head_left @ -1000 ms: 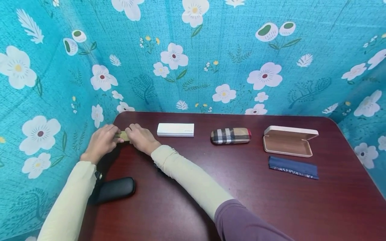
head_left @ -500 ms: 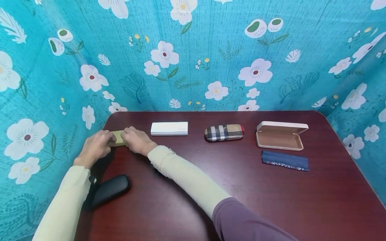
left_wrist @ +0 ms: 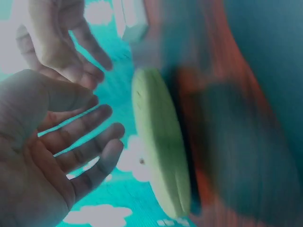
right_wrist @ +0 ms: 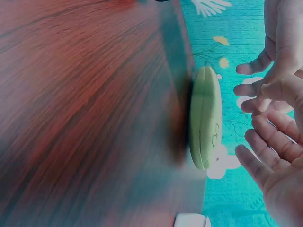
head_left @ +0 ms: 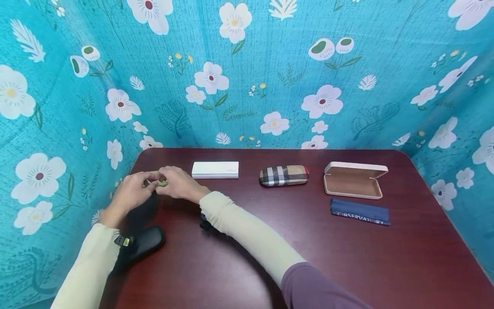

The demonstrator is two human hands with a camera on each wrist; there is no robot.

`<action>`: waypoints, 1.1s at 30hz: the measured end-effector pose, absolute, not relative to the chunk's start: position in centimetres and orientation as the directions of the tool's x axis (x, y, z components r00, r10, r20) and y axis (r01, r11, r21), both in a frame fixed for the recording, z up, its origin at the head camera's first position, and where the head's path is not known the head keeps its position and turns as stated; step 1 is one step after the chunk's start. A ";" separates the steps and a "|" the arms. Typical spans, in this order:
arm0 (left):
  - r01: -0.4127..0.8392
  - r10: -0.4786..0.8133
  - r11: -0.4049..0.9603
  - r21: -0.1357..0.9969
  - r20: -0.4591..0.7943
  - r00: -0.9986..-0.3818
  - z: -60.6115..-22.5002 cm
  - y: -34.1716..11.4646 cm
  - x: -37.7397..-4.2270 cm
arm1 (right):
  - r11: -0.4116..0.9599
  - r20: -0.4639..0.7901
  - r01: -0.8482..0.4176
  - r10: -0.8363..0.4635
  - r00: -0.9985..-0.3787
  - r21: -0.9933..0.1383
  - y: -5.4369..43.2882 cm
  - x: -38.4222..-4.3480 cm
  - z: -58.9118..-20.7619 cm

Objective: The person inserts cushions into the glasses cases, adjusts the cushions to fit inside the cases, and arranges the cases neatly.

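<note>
A closed green glasses case (left_wrist: 161, 142) lies at the table's far left corner; in the head view only small bits of the case (head_left: 163, 183) show between the hands. My left hand (head_left: 131, 193) and right hand (head_left: 178, 183) are close together over it, fingertips almost meeting. Both wrist views show a gap between the case (right_wrist: 204, 118) and the fingers. The left hand (left_wrist: 61, 137) has loosely bent, spread fingers with nothing in them. Likewise, the right hand (right_wrist: 279, 151) has relaxed fingers and holds nothing.
Beside the left forearm lies a black glasses case (head_left: 148, 242). Along the back stand a white case (head_left: 215, 170), a plaid case (head_left: 284, 175) and an opened case with brown lining (head_left: 353, 184). A folded blue cloth (head_left: 359, 212) lies in front of that. Floral curtain (head_left: 247, 86) borders the table (head_left: 247, 257).
Both hands were touching the green case at its two ends. Now they are off it, with the fingers drawn closer together above it. The head view has shifted slightly.
</note>
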State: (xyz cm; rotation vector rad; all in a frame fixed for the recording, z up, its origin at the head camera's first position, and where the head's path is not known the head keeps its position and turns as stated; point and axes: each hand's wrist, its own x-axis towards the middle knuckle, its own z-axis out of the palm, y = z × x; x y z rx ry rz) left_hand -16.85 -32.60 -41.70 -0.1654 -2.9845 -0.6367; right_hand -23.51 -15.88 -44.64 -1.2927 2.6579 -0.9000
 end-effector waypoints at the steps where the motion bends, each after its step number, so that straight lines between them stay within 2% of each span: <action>1: 0.131 0.089 0.903 0.409 0.120 -0.989 -41.6 -32.2 -16.8 | 0.465 0.213 -0.705 -0.733 -0.646 -0.535 -15.5 -23.5 -44.6; 6: 0.145 0.067 0.889 0.435 0.190 -0.980 -41.4 -30.2 -16.3 | 0.401 0.262 -0.703 -0.727 -0.635 -0.588 -13.6 -23.1 -44.3; 12: 0.089 0.003 0.866 0.492 0.172 -0.985 -41.1 -28.0 -15.6 | 0.369 0.289 -0.712 -0.730 -0.620 -0.597 -11.7 -22.8 -44.2; 24: 0.174 0.000 0.817 0.550 0.302 -0.953 -41.7 -24.2 -15.6 | 0.370 0.299 -0.656 -0.671 -0.678 -0.658 -7.9 -22.1 -43.9; 33: 0.160 -0.022 0.791 0.590 0.288 -0.957 -42.2 -22.1 -14.5 | 0.362 0.305 -0.656 -0.669 -0.678 -0.662 -5.3 -21.0 -44.0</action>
